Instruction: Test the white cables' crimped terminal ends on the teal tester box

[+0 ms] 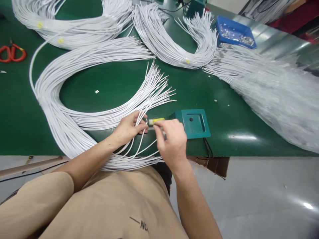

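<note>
My left hand point(132, 127) is closed round a few white cables point(141, 116) near the table's front edge. Just right of it, my right hand point(171, 136) has its thumb and forefinger pinched beside a small yellow and pale piece point(157, 120), whose far end points toward the teal device point(195, 123). Whatever else lies inside the right fingers is hidden. Under and around my left forearm curves a thick bundle of white cables point(50, 109), its loose ends fanned out above my hands. Some cable ends hang down between my hands toward my lap.
More white cable bundles point(82, 31) lie at the back, one of them point(174, 54) near a blue tray point(234, 31) of small metal parts. Red-handled scissors point(15, 53) rest at far left. Plastic-wrapped cables point(276, 89) cover the right side of the green table point(99, 78).
</note>
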Action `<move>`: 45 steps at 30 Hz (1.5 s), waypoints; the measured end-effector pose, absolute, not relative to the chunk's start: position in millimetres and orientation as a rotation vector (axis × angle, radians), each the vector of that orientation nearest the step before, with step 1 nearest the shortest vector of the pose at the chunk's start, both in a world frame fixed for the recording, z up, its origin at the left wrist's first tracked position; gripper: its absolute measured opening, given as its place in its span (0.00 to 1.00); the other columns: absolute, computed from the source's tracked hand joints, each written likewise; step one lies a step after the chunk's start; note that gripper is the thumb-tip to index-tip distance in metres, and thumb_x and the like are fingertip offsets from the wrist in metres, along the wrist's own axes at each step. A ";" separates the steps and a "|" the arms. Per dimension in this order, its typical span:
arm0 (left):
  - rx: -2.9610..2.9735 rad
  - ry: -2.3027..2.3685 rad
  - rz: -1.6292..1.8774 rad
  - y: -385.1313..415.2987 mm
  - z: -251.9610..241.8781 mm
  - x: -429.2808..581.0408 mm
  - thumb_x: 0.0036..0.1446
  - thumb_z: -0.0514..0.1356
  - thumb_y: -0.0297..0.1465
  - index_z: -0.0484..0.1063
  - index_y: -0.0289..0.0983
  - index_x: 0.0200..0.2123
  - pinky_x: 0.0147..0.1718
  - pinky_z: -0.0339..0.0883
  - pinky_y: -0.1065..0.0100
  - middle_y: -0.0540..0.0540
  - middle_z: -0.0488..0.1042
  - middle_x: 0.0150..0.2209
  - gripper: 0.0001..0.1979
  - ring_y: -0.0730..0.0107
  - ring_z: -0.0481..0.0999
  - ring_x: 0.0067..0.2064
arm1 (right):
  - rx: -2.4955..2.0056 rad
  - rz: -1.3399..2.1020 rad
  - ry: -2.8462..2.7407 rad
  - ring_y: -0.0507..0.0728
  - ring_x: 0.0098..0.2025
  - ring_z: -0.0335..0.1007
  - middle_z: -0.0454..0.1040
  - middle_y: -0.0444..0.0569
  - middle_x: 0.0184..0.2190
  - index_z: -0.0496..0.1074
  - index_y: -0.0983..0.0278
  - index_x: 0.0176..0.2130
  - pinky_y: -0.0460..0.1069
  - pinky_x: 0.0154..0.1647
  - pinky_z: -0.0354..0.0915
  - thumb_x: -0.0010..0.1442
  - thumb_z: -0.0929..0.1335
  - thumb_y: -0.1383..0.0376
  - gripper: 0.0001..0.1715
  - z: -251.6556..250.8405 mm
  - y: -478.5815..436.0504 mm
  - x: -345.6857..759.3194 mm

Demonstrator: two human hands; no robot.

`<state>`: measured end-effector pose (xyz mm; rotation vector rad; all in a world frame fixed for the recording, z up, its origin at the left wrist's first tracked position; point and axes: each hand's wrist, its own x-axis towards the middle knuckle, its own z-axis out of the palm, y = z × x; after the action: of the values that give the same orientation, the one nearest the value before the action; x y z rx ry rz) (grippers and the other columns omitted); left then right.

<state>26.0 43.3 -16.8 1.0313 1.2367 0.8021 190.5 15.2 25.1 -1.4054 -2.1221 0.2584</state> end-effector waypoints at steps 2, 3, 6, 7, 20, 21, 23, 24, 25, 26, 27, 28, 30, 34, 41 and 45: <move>1.073 1.242 0.823 42.1 -14.5 21.4 0.47 0.65 0.29 0.67 0.35 0.47 0.27 0.68 0.72 0.53 0.73 0.26 0.22 0.73 0.75 0.27 | -1.297 0.274 -2.243 0.57 0.36 0.64 0.75 0.50 0.32 0.72 0.64 0.37 0.53 0.39 0.56 0.65 0.61 0.66 0.11 17.9 0.2 178.1; 1.085 1.243 0.829 41.4 -13.0 19.2 0.47 0.65 0.30 0.67 0.35 0.49 0.27 0.68 0.72 0.53 0.74 0.27 0.24 0.73 0.75 0.27 | -1.239 0.271 -2.313 0.57 0.35 0.63 0.74 0.49 0.31 0.72 0.64 0.36 0.53 0.38 0.55 0.65 0.61 0.67 0.11 14.0 -6.6 171.7; 1.084 1.240 0.812 38.6 -6.7 13.8 0.47 0.66 0.33 0.70 0.34 0.47 0.28 0.67 0.71 0.51 0.74 0.27 0.23 0.70 0.76 0.29 | -1.129 0.211 -2.469 0.57 0.34 0.60 0.71 0.49 0.29 0.70 0.64 0.32 0.53 0.36 0.53 0.64 0.60 0.69 0.13 3.6 -21.7 155.4; 1.076 1.241 0.802 37.2 -4.4 12.5 0.46 0.67 0.34 0.71 0.34 0.45 0.29 0.66 0.70 0.50 0.74 0.27 0.21 0.70 0.76 0.30 | -1.122 0.177 -2.496 0.57 0.34 0.59 0.70 0.49 0.29 0.70 0.64 0.32 0.53 0.36 0.53 0.64 0.59 0.70 0.14 1.1 -24.9 151.4; 1.002 1.274 0.835 25.2 7.2 3.4 0.53 0.65 0.36 0.77 0.35 0.35 0.35 0.63 0.74 0.48 0.76 0.37 0.10 0.75 0.69 0.36 | -1.411 0.221 -2.581 0.60 0.36 0.67 0.72 0.52 0.28 0.68 0.67 0.33 0.54 0.37 0.60 0.61 0.60 0.75 0.10 -3.6 -52.2 144.3; 1.047 1.287 0.845 24.3 7.7 3.7 0.52 0.66 0.35 0.77 0.36 0.35 0.35 0.63 0.74 0.49 0.76 0.36 0.09 0.75 0.68 0.34 | -1.450 0.302 -2.591 0.60 0.34 0.68 0.72 0.51 0.27 0.68 0.66 0.33 0.53 0.36 0.61 0.61 0.61 0.74 0.09 -1.4 -53.9 146.5; 1.096 1.301 0.860 21.7 8.5 5.2 0.50 0.68 0.35 0.77 0.37 0.36 0.35 0.64 0.73 0.51 0.76 0.34 0.11 0.76 0.69 0.32 | -1.564 0.516 -2.549 0.59 0.29 0.69 0.73 0.50 0.23 0.70 0.65 0.32 0.52 0.31 0.61 0.61 0.63 0.70 0.08 5.1 -52.3 153.9; 1.097 1.296 0.865 19.9 8.9 6.5 0.48 0.69 0.34 0.76 0.38 0.38 0.35 0.64 0.72 0.51 0.76 0.32 0.13 0.76 0.71 0.32 | -1.629 0.616 -2.464 0.58 0.26 0.69 0.74 0.49 0.22 0.71 0.64 0.31 0.51 0.29 0.60 0.61 0.63 0.67 0.09 9.2 -48.4 158.9; 1.087 1.286 0.868 17.6 9.1 8.2 0.46 0.69 0.34 0.76 0.38 0.38 0.35 0.65 0.72 0.52 0.76 0.30 0.15 0.75 0.72 0.31 | -1.697 0.698 -2.330 0.57 0.25 0.70 0.74 0.49 0.22 0.72 0.63 0.30 0.50 0.28 0.59 0.62 0.64 0.65 0.11 13.5 -42.4 164.5; 1.072 1.271 0.867 15.0 9.3 10.2 0.45 0.70 0.35 0.75 0.37 0.37 0.35 0.66 0.71 0.52 0.75 0.29 0.16 0.74 0.73 0.30 | -1.738 0.737 -2.133 0.56 0.26 0.70 0.75 0.49 0.24 0.73 0.62 0.32 0.49 0.29 0.60 0.63 0.63 0.63 0.11 17.7 -34.8 170.3; 1.062 1.250 0.859 12.0 9.4 12.5 0.44 0.70 0.35 0.73 0.36 0.36 0.35 0.67 0.70 0.52 0.75 0.28 0.16 0.73 0.74 0.30 | -1.727 0.784 -1.916 0.55 0.27 0.71 0.76 0.47 0.25 0.73 0.61 0.34 0.49 0.31 0.61 0.63 0.63 0.61 0.12 21.4 -26.2 175.8; 1.054 1.234 0.848 8.7 9.4 15.0 0.43 0.71 0.36 0.72 0.36 0.35 0.35 0.68 0.70 0.52 0.74 0.27 0.16 0.73 0.74 0.30 | -1.662 0.856 -1.721 0.54 0.28 0.71 0.76 0.46 0.26 0.73 0.61 0.36 0.48 0.32 0.62 0.63 0.63 0.59 0.12 24.5 -17.2 180.8; 1.042 1.204 0.821 2.1 9.6 19.6 0.42 0.71 0.36 0.70 0.36 0.32 0.35 0.69 0.69 0.53 0.73 0.26 0.16 0.72 0.74 0.29 | -1.508 0.984 -1.432 0.52 0.27 0.69 0.75 0.43 0.26 0.73 0.61 0.37 0.46 0.32 0.63 0.61 0.65 0.54 0.14 28.3 -0.9 187.6; 1.018 1.152 0.806 -3.5 13.3 24.4 0.46 0.69 0.35 0.65 0.36 0.26 0.36 0.68 0.71 0.52 0.73 0.27 0.15 0.73 0.75 0.32 | -1.357 1.159 -1.184 0.48 0.22 0.60 0.70 0.40 0.22 0.70 0.63 0.27 0.45 0.26 0.59 0.54 0.69 0.52 0.17 28.9 13.9 187.7; 0.994 1.008 0.840 15.3 15.3 26.6 0.47 0.69 0.33 0.66 0.36 0.30 0.34 0.66 0.73 0.51 0.74 0.31 0.14 0.75 0.74 0.34 | -1.274 1.372 -1.034 0.47 0.20 0.57 0.67 0.39 0.19 0.71 0.64 0.25 0.45 0.24 0.57 0.51 0.71 0.58 0.12 27.5 6.5 174.4; 0.992 0.995 0.867 16.9 9.5 32.4 0.47 0.69 0.33 0.60 0.36 0.26 0.28 0.62 0.74 0.53 0.72 0.26 0.17 0.75 0.73 0.30 | -1.180 1.521 -0.900 0.47 0.20 0.56 0.68 0.40 0.20 0.72 0.65 0.27 0.45 0.22 0.54 0.49 0.73 0.60 0.10 24.7 14.5 175.4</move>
<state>32.4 16.9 9.5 0.9920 0.9951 0.8665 175.4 14.5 24.7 -1.1797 -0.8999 1.5211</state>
